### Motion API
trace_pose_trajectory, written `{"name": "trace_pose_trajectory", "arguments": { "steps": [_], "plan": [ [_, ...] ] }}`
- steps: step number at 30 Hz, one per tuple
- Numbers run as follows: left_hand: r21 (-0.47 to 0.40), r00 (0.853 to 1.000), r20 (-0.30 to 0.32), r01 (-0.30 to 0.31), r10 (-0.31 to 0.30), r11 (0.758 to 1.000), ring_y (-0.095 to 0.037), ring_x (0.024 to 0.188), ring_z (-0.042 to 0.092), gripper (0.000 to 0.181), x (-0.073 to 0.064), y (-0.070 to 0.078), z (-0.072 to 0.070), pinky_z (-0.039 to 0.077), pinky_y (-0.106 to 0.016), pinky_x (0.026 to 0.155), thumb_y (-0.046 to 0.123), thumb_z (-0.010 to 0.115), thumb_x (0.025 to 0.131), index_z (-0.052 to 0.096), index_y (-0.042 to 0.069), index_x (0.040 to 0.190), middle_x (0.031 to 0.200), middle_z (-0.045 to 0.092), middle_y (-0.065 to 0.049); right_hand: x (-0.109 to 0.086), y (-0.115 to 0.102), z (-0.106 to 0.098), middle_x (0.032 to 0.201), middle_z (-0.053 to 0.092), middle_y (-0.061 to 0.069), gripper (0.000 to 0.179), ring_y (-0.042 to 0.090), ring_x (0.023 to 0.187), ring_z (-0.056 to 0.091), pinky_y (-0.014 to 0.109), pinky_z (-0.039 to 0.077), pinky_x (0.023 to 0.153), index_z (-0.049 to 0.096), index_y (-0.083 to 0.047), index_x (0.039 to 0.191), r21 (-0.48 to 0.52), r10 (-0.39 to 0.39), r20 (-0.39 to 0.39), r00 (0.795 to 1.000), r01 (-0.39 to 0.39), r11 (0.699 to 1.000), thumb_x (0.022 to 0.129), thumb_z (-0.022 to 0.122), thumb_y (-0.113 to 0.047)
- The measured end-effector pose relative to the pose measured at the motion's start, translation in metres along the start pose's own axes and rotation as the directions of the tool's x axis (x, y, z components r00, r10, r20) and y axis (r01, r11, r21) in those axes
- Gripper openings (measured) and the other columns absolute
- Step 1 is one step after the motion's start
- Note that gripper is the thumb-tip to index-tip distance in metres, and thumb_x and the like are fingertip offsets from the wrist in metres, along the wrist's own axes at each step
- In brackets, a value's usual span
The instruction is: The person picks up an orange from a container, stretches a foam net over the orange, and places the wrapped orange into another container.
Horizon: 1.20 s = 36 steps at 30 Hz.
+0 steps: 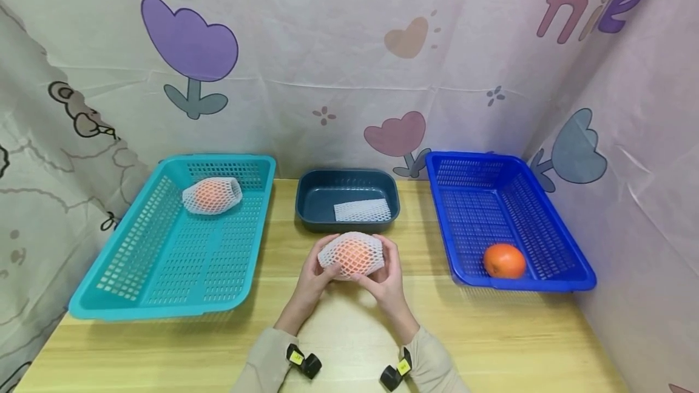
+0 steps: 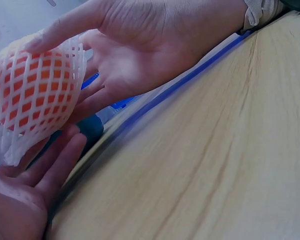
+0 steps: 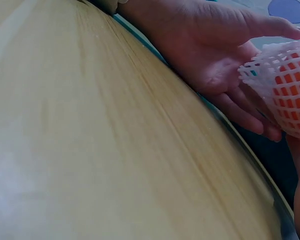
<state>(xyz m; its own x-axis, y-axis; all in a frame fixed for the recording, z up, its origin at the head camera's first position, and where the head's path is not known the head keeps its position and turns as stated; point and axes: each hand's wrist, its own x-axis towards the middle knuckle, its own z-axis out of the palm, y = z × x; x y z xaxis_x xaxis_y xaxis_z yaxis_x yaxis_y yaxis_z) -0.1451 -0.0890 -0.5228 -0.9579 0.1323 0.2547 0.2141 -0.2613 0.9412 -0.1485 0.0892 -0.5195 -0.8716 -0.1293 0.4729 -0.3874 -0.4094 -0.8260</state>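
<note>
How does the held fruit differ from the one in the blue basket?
The held fruit is inside a white foam net; the loose fruit is bare. The held fruit is gripped between the left hand and right hand; the loose fruit sits untouched at the near end of the blue basket. The held fruit looks paler through the net than the loose fruit. Both are orange and roundish.

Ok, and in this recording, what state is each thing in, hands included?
Held fruit: netted, between both hands
Left hand: holding its left side
Right hand: holding its right side
Teal basket: upright, containing one netted fruit
Blue basket: upright, containing one bare fruit
Dark tray: upright, containing a loose net, flat
</note>
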Motion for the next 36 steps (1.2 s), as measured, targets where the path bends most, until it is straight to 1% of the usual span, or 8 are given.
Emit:
{"name": "trace_pose_trajectory", "arguments": {
  "steps": [5,10,14,17,21,24,28,36],
  "plan": [
    [-0.004,1.000,-0.006,-0.008,0.008,1.000,-0.019,0.119,0.053,0.055,0.0017,-0.0006,0.0008,0.049,-0.027,0.096,0.000,0.065,0.091,0.046,0.005,0.142,0.139,0.051,-0.011,0.0009,0.0011,-0.0016,0.138,0.042,0.024,0.082,0.024,0.124,0.049,0.035,0.046,0.103,0.032,0.010,0.141,0.008,-0.007,0.047,0.999,0.006,1.000,0.073,0.078,0.012],
    [0.016,0.999,0.032,-0.020,0.019,1.000,-0.021,0.115,0.055,0.060,0.0034,-0.0007,-0.0019,0.049,-0.028,0.093,0.002,0.070,0.087,0.048,0.006,0.142,0.136,0.052,-0.014,0.0032,0.0008,-0.0019,0.139,0.040,0.030,0.078,0.027,0.128,0.046,0.037,0.041,0.108,0.034,0.015,0.136,0.007,-0.035,0.077,0.996,0.034,0.999,0.071,0.077,0.013],
    [0.048,0.998,0.054,-0.014,0.011,0.999,-0.022,0.115,0.054,0.062,0.0056,0.0001,-0.0055,0.047,-0.030,0.096,0.005,0.075,0.084,0.050,0.007,0.140,0.135,0.054,-0.014,0.0037,0.0013,-0.0024,0.139,0.041,0.029,0.078,0.026,0.129,0.046,0.038,0.040,0.109,0.036,0.016,0.135,-0.001,-0.030,0.090,0.996,0.030,1.000,0.069,0.077,0.014],
    [0.055,0.997,0.070,-0.013,0.009,0.998,-0.023,0.117,0.053,0.065,0.0070,0.0000,-0.0071,0.044,-0.032,0.098,0.005,0.077,0.081,0.051,0.006,0.140,0.135,0.055,-0.013,0.0030,0.0010,-0.0030,0.139,0.041,0.029,0.080,0.026,0.128,0.047,0.038,0.041,0.108,0.036,0.014,0.137,-0.025,-0.008,0.095,0.995,0.011,1.000,0.068,0.076,0.014],
    [0.051,0.995,0.098,-0.021,0.016,0.998,-0.023,0.118,0.052,0.070,0.0072,-0.0017,-0.0079,0.043,-0.033,0.100,0.004,0.080,0.078,0.049,0.006,0.141,0.136,0.054,-0.012,0.0011,-0.0018,-0.0026,0.140,0.041,0.028,0.085,0.025,0.124,0.051,0.038,0.047,0.103,0.037,0.008,0.142,-0.073,0.050,0.090,0.995,-0.044,0.996,0.068,0.076,0.015],
    [0.048,0.994,0.111,-0.017,0.011,0.999,-0.023,0.118,0.052,0.072,0.0064,-0.0024,-0.0074,0.043,-0.033,0.100,0.005,0.081,0.077,0.048,0.007,0.142,0.137,0.053,-0.013,-0.0001,-0.0030,-0.0023,0.139,0.041,0.026,0.084,0.025,0.122,0.051,0.036,0.049,0.100,0.039,0.006,0.141,-0.115,0.064,0.083,0.994,-0.054,0.992,0.067,0.078,0.015],
    [0.052,0.995,0.102,-0.010,0.005,0.999,-0.023,0.118,0.052,0.072,0.0059,-0.0017,-0.0067,0.042,-0.033,0.100,0.004,0.080,0.078,0.047,0.006,0.142,0.137,0.053,-0.013,-0.0003,-0.0020,-0.0024,0.134,0.040,0.030,0.078,0.026,0.122,0.049,0.034,0.048,0.101,0.041,0.011,0.131,-0.143,0.020,0.068,0.998,-0.010,0.990,0.065,0.080,0.017],
    [0.077,0.999,0.038,-0.026,0.024,0.997,-0.021,0.117,0.052,0.067,0.0061,0.0009,-0.0047,0.042,-0.029,0.100,-0.001,0.079,0.078,0.049,0.003,0.137,0.132,0.054,-0.013,0.0016,-0.0002,-0.0020,0.127,0.038,0.032,0.071,0.024,0.120,0.049,0.033,0.045,0.105,0.039,0.015,0.121,-0.074,-0.023,0.022,0.999,0.024,0.997,0.064,0.082,0.017]
  ]
}}
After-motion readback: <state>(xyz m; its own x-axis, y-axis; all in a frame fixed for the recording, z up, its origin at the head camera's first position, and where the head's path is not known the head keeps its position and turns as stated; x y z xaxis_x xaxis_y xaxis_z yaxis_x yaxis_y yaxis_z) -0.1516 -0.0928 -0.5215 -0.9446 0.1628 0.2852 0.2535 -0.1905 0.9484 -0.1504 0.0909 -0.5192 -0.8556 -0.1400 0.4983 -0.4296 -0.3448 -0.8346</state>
